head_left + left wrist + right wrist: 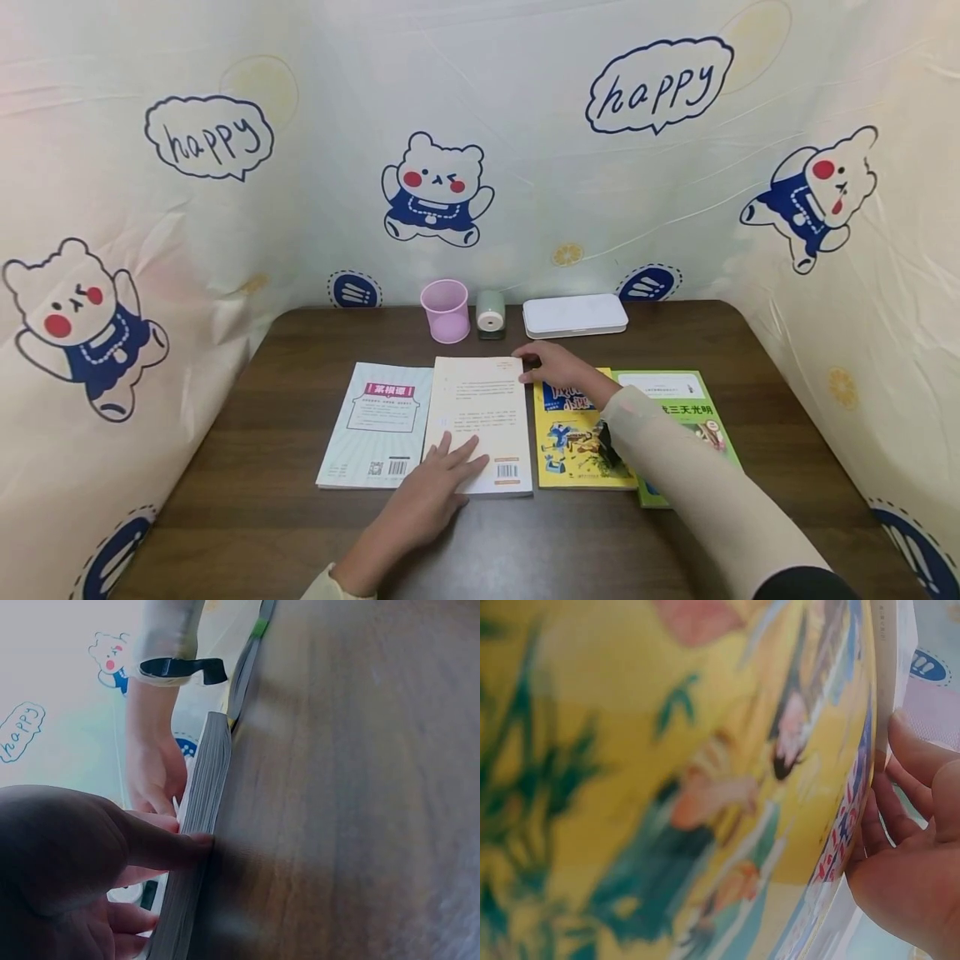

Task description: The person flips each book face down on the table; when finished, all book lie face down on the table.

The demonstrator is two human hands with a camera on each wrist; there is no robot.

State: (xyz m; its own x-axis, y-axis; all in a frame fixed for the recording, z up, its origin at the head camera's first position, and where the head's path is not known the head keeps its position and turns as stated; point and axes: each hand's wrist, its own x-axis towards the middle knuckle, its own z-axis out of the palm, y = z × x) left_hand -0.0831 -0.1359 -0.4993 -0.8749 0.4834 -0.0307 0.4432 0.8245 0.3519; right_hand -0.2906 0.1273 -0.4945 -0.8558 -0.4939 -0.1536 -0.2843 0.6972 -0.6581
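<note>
Cream book [480,396], one of four books in a row, lies just below the middle of the head view, with one pale blue book [375,442] to its left, one yellow book [566,425] and one green book [682,393] to its right. Your left hand [429,502] spreads its fingers over the lower cover; your right hand [562,368] bends thumb and index finger about the upper right corner. One pink cup [446,313], one green sharpener [491,310] and one white case [576,315] stand behind on the brown table [255,433]. Your right sleeve [678,467] hides parts of the yellow and green covers. From the left wrist, you see your thumb against the page edges and fingers on the cover. From the right wrist, the yellow cover fills most of the frame and blocks the cream book, while your slightly bent fingers touch its edge at the right.
</note>
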